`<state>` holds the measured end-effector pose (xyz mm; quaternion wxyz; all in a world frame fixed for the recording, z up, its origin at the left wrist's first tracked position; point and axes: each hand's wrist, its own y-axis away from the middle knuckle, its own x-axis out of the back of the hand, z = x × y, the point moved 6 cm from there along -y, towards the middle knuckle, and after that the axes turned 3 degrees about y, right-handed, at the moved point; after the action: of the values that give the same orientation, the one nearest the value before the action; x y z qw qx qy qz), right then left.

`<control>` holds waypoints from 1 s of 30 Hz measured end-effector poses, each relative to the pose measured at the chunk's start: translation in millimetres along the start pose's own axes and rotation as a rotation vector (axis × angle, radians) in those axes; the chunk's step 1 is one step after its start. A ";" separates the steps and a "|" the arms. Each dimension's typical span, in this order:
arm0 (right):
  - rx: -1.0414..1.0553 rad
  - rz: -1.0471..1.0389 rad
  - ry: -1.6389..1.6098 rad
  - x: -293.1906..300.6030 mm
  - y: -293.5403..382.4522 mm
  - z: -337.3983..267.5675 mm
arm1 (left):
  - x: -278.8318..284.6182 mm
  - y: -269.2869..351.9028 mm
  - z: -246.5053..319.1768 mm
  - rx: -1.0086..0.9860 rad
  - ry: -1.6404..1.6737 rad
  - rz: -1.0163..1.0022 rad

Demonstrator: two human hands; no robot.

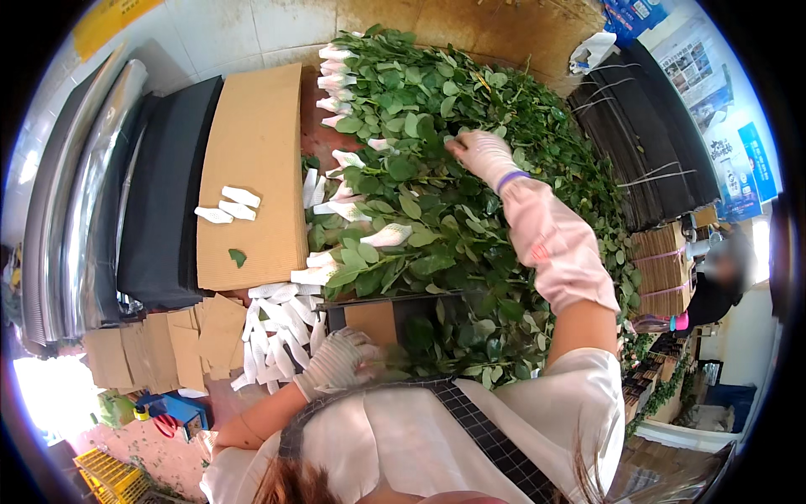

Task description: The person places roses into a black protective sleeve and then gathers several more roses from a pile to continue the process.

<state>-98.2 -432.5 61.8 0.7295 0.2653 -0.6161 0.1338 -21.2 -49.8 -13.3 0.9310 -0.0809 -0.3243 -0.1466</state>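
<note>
Leafy stems [434, 208], their heads wrapped in white foam net sleeves, lie in a wide heap with the heads towards the left; they look like roses. Over the middle of the heap reaches my right hand [482, 154], in a white glove with a pink sleeve cover, fingers bent among the leaves; its grip is unclear. Close to my body is my left hand [343, 362], gloved and blurred, beside a brown cardboard piece [371, 322] and a few leaves. Whether it holds anything cannot be told. Loose white net sleeves [277, 334] are piled just left of it.
At the left stand a stack of brown corrugated cardboard [252, 138] bearing three net sleeves [238, 203], black sheets [167, 189] and clear film [101, 170]. Cut cardboard pieces [182, 343] lie below. Tied black sheets [648, 138] and bundled cardboard [660, 268] stand right. Another person [711, 296] is far right.
</note>
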 end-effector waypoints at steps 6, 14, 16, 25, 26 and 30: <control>0.184 -0.316 0.135 -69.8 -40.2 -11.6 | -8.5 3.8 -3.9 -0.006 -0.037 -0.039; 0.113 0.384 -0.255 93.6 57.7 27.9 | 6.9 -2.7 14.2 0.047 -0.081 -0.014; -0.031 0.384 -0.288 105.6 76.3 38.1 | 3.3 -3.7 8.6 0.040 -0.097 -0.008; 0.120 0.349 0.015 144.5 142.2 -21.7 | 9.9 -7.5 11.2 -0.060 -0.157 0.048; 0.110 0.347 0.024 141.4 145.8 -28.1 | 13.2 -6.3 12.4 0.007 -0.160 0.030; 0.211 0.210 0.032 90.7 125.2 -32.9 | 18.4 -5.3 18.6 -0.030 -0.273 0.021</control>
<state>-117.7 -323.1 174.3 0.6892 0.2722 -0.6114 0.2776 -20.0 -54.2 13.0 0.8785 -0.1174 -0.4448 -0.1292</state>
